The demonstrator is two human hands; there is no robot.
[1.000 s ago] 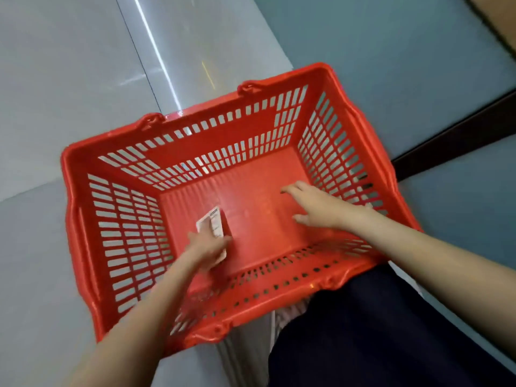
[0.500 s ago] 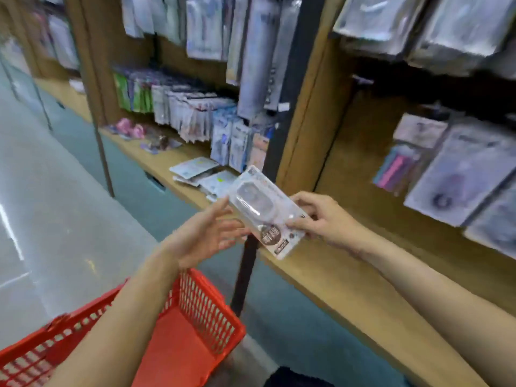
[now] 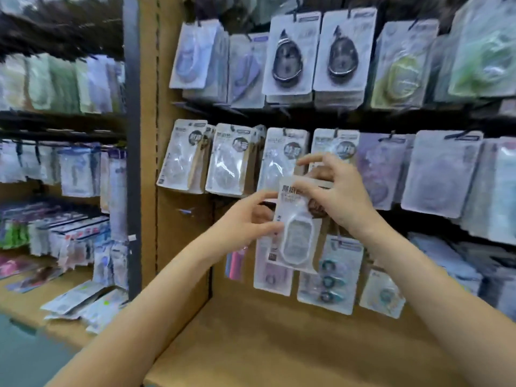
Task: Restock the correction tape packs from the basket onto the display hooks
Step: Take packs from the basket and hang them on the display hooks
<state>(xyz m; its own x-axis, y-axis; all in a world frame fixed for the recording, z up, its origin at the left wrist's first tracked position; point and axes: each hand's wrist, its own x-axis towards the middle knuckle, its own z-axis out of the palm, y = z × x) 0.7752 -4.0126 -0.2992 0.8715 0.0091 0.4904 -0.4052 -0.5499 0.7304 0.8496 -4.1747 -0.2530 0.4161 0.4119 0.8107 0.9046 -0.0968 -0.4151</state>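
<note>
Both hands are now lifting the clear-blistered white correction tape pack (image 3: 296,233) from basket level to the hooked matching packs (image 3: 231,159); left hand (image 3: 245,223) is pinching its edge, right hand (image 3: 333,191) its top.

Pack (image 3: 296,236) raised from shelf height to middle hook row, now upright; basket gone from view.
</note>
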